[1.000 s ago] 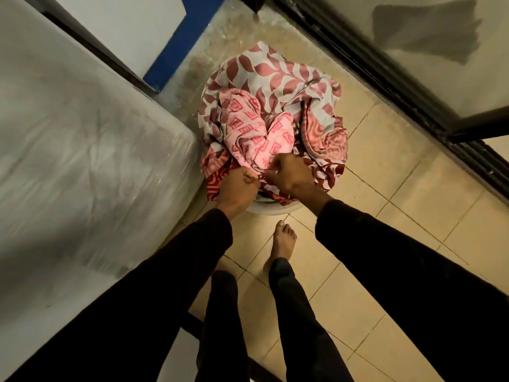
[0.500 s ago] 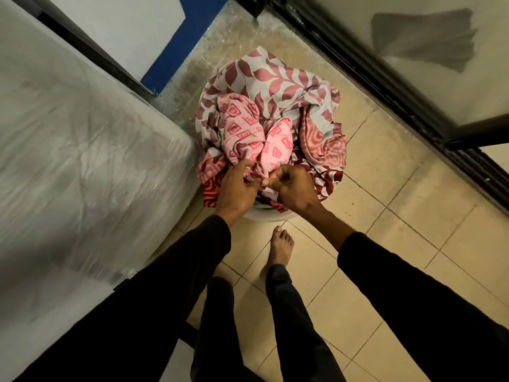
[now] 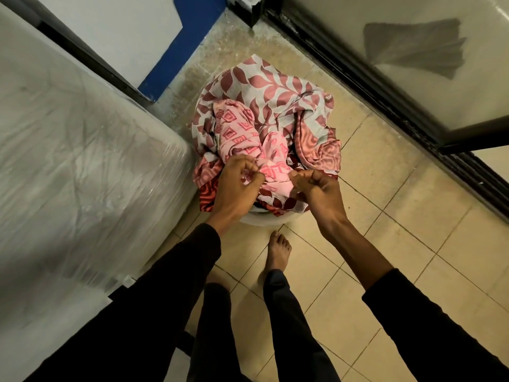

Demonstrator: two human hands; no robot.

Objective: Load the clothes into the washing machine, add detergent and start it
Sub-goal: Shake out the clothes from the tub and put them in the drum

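Observation:
A heap of clothes fills a white basket [image 3: 264, 219] on the tiled floor ahead of me. On top lies a pink patterned cloth [image 3: 242, 133]; under it a grey sheet with maroon leaves [image 3: 275, 89] and red patterned fabric [image 3: 319, 147]. My left hand [image 3: 239, 183] pinches the near edge of the pink cloth. A little to the right, my right hand [image 3: 316, 191] pinches the same edge. To the left stands the washing machine [image 3: 77, 166], wrapped in clear plastic, its lid down. No detergent shows.
My bare foot [image 3: 279, 249] stands just before the basket. A dark door frame [image 3: 385, 86] with frosted glass runs along the right. A white and blue wall [image 3: 170, 45] stands behind the machine. Beige tiles [image 3: 413, 230] lie to the right.
Both hands have shifted on the pink cloth's near edge and moved apart, spreading it. My right sleeve has slid back, baring the forearm.

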